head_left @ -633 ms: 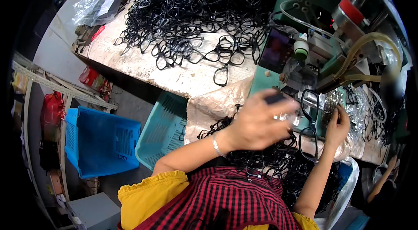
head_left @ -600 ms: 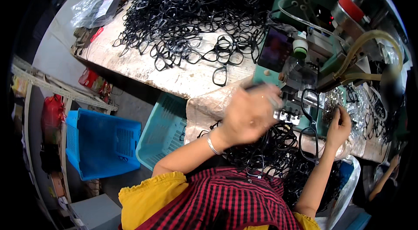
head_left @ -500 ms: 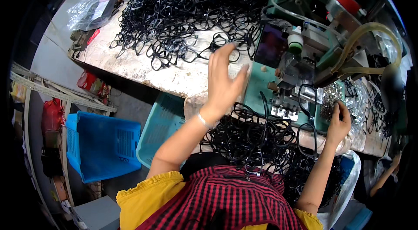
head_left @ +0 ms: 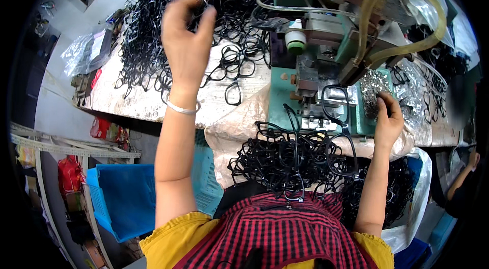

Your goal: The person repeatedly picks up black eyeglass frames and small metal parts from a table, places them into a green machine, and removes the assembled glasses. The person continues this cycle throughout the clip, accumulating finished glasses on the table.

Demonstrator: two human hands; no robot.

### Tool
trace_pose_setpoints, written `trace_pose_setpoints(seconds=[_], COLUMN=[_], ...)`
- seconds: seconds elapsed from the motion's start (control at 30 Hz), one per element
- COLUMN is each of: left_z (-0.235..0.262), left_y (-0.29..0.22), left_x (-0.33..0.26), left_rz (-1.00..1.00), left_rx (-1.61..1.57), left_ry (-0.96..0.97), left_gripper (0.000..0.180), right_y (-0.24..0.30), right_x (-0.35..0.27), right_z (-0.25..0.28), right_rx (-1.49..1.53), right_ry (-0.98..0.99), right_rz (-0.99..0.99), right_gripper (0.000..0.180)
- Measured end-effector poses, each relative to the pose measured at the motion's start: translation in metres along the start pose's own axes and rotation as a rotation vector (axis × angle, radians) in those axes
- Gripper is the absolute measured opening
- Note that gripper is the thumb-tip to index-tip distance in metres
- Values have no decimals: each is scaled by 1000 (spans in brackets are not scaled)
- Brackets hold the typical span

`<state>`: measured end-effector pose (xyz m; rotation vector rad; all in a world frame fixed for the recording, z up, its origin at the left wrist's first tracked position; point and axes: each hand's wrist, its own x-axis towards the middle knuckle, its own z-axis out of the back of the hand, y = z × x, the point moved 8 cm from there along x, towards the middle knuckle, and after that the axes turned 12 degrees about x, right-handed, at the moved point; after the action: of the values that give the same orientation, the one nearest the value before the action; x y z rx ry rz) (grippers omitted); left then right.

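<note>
My left hand (head_left: pixel 186 47) is raised over a big heap of black eyeglass frames (head_left: pixel 224 19). Its fingers curl, with the thumb apart from them; nothing shows clearly between them, and the fingertips are slightly blurred. At the right, my right hand (head_left: pixel 388 119) has its fingertips pinched at the edge of a green tray of tiny metal parts (head_left: pixel 374 91). Whatever lies between those fingers is too small to make out. One black eyeglass frame (head_left: pixel 333 139) stands upright at the green bench machine (head_left: pixel 280 108), untouched by either hand.
A second pile of black frames (head_left: pixel 275 159) lies between my body and the machine. A yellowish hose (head_left: pixel 435 27) arches over the machine. Lower left stand a blue crate (head_left: pixel 125 197) and a teal basket (head_left: pixel 206 182). A co-worker's arm (head_left: pixel 466 172) shows at far right.
My left hand has moved left and away from me, from beside the machine to above the heap, and its fingers have curled more. My right hand stays by the parts tray, its fingertips now closer together.
</note>
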<state>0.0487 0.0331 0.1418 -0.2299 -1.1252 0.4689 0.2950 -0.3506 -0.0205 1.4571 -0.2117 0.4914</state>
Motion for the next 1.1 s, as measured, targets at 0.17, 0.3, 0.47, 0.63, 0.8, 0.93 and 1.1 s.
trace_pose_setpoints(seconds=[0.17,0.3,0.47,0.63,0.8,0.93,1.1], left_z=[-58,-69,-51,-54,-32,6,0], left_y=[27,51,28,78,-16,-135,-141], left_x=[-110,-149,-108,-152,-118,-46,-31], left_rz=[-225,-227,-123,621,487,60,131], left_rx=[413,306,45,-426,-637,-743,-752], left_ry=[524,611,472,340,275,86,97], left_gripper=[23,19,16,24,31,29,23], right_y=[10,22,124,100,90,108,130], right_x=[-17,-34,-7,0,-5,-10,-21], right_z=[17,24,-46,-90,-92,-101,-95], right_rx=[-209,-10,72,461,604,830,772], right_ry=[-51,-17,333,231,213,243,213], right_rz=[66,-75,135,-48,-177,-337,-330], right_gripper=[14,13,17,31,47,50,49])
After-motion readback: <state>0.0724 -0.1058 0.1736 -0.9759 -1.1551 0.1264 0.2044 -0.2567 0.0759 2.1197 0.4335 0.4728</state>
